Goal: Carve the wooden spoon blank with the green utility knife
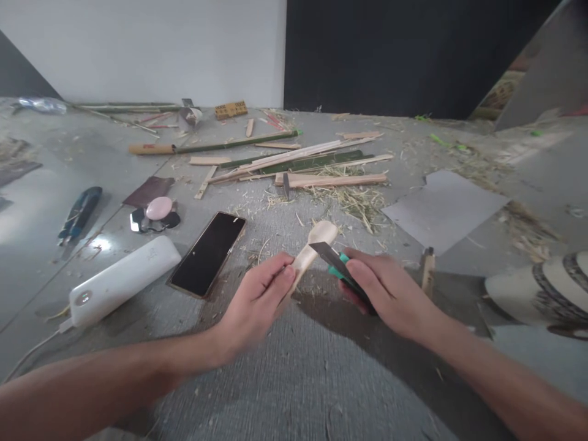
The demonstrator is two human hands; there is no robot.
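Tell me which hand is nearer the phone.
Left. The left hand holds the wooden spoon just right of the phone; the right hand, gripping the knife, is farther right.

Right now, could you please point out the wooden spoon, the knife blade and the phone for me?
wooden spoon [323, 233], head view, on its bowl.
knife blade [327, 252], head view, on the flat of the blade.
phone [207, 253], head view, middle of the dark screen.
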